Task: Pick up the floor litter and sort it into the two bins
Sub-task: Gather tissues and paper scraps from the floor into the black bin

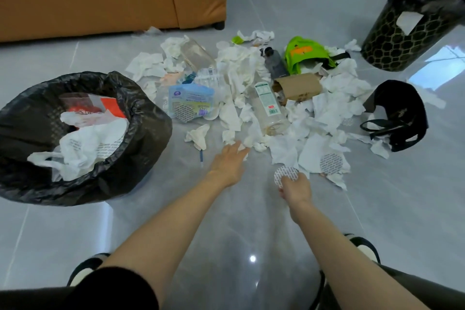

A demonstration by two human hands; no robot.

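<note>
**Both hands at the near edge of the litter pile, one bin on each side**

At your far left stands the left bin (151,118), lined with a black bag. It holds a crumpled white plastic bag (83,143) with red and orange packaging behind it.

Right of that bin the litter spreads across the grey tiled floor (226,234). A blue wet-wipe pack (191,100) lies flat at the pile's left side, and a clear jar (196,54) lies on its side beyond it.

Your left hand (230,161) reaches forward with its fingers stretched nearly straight, the tips touching a crumpled tissue (243,148) at the pile's near edge.

Just beyond that, a clear plastic bottle (269,108) with a green label lies on its side. Its long axis runs away from you and its near end leans slightly right. A dark grey bottle (275,63) lies farther back.

Your right hand (297,189) pinches a round white seal disc (285,175) by its near edge.

Beyond that hand sit a brown cardboard sleeve (298,88) and a green bag (304,53), both among white tissues. Farther right is a black bag with handles (400,113).

At far right stands the right bin (392,50), black with a gold honeycomb pattern, a black liner and a white paper scrap (409,21) on its side. You cannot see its contents.
</note>
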